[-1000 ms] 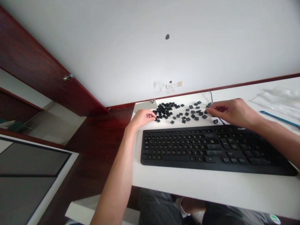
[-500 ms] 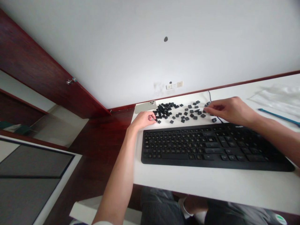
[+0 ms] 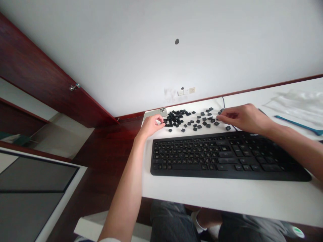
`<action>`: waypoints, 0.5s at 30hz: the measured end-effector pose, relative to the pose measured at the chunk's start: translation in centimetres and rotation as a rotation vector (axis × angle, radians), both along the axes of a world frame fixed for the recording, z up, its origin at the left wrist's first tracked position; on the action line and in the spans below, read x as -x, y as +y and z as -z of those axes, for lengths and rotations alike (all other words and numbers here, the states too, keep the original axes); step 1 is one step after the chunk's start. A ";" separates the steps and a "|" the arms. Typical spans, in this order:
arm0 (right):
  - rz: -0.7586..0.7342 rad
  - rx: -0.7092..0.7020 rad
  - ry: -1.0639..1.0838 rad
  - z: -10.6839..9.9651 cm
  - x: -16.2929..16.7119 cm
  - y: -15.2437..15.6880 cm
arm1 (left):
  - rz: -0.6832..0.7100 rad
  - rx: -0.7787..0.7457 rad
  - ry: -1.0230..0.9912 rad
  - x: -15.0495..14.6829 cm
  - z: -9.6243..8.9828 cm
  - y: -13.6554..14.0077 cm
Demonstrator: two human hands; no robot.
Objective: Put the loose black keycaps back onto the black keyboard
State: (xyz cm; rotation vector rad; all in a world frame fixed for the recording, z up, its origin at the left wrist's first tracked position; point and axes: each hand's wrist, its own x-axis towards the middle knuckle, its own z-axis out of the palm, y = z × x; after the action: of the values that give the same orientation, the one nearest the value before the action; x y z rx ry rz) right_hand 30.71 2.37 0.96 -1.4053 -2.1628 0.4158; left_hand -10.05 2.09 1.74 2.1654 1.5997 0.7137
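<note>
A black keyboard (image 3: 186, 154) lies across the white table (image 3: 191, 188). Behind it, many loose black keycaps (image 3: 176, 117) form a dense heap on the left and a looser scatter (image 3: 202, 122) toward the right. My left hand (image 3: 151, 125) is at the heap's left edge, thumb and forefinger curved with a small gap between them. At the right end of the scatter, my right hand (image 3: 244, 117) pinches at a dark keycap, its fingers closed and partly hiding it. My right forearm passes over the keyboard's right end.
A phone (image 3: 161, 112) lies behind my left hand. On the right are a blue stick-like tool (image 3: 299, 125) and clear crumpled plastic (image 3: 302, 102). A cable (image 3: 223, 102) runs behind the keyboard toward the wall. The table's left edge drops to a dark floor (image 3: 111, 158).
My left hand has shifted slightly up and left, away from a keycap in front of the heap, and its fingers have parted. My right hand stays at nearly the same place.
</note>
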 end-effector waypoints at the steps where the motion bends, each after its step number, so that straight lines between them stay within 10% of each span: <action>1: -0.007 -0.002 0.000 0.0 0.0 0.0 | -0.008 0.004 0.001 0.2 0.1 0.1; 15: -0.007 0.015 -0.014 0.2 0.0 0.1 | -0.260 0.050 0.089 3.1 1.6 1.0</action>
State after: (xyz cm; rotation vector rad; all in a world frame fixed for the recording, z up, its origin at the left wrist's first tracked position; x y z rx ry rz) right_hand 30.72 2.51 0.79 -1.4133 -2.1800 0.4269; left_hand -13.19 3.13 0.18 2.0005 1.9481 0.6502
